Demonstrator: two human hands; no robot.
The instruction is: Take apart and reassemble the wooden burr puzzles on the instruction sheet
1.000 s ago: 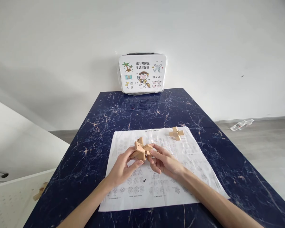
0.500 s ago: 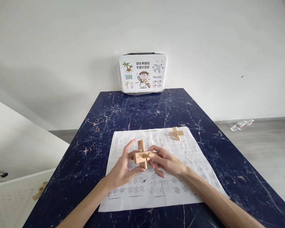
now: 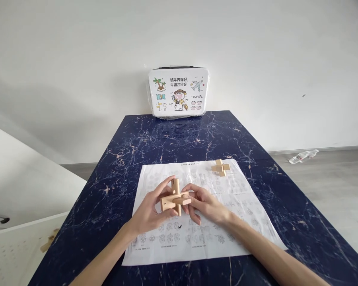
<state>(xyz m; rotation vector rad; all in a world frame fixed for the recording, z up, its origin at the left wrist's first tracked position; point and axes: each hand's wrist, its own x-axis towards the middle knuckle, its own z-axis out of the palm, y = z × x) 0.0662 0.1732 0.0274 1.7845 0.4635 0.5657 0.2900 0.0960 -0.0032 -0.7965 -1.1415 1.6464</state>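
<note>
A light wooden puzzle (image 3: 169, 201) of crossed bars, with dark marks on two of them, is held above a printed paper sheet (image 3: 209, 250). My left hand (image 3: 149, 208) grips it from the left, fingers behind and thumb at the lower side. From the right, my right hand (image 3: 207, 204) pinches the end of a bar that points toward me. The fingertips behind the puzzle are partly hidden. Another crossed wooden puzzle (image 3: 220, 168) lies at the sheet's upper right corner.
The dark blue marbled table (image 3: 173, 143) carries a white illustrated case (image 3: 179, 93) at its far edge, against the wall. A clear plastic item (image 3: 303, 156) lies on the floor at right. Wooden pieces (image 3: 49, 243) show past the table's left edge, above a white perforated surface.
The held puzzle has turned and shifted slightly left, so its bars now show at a different angle. Both hands moved a little left with it and keep their hold.
</note>
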